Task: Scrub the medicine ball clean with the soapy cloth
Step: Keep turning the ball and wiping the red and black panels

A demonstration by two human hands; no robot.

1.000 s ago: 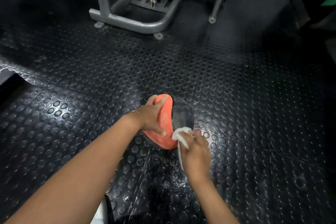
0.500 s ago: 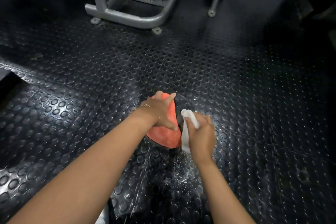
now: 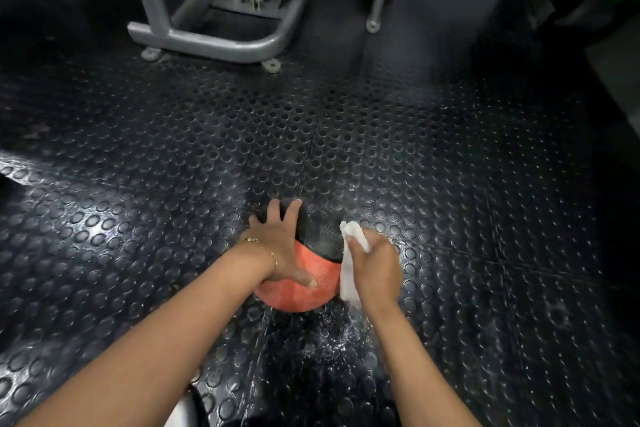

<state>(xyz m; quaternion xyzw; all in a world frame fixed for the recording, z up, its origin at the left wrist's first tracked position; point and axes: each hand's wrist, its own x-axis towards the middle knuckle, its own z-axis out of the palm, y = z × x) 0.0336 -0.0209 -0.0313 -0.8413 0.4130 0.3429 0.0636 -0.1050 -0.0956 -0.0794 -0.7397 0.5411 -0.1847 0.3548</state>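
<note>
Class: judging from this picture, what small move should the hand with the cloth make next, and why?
Probably rub the cloth across the black half of the ball. The right hand grips it against the ball's right side, the left hand steadies the ball, and that black half lies bare beside the cloth.

Cloth [image 3: 347,279] partly inside right hand [image 3: 377,270]

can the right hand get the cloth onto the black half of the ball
Probably yes: the right hand holds the cloth against the medicine ball, at the edge of its black half; the left hand rests further left.
</note>
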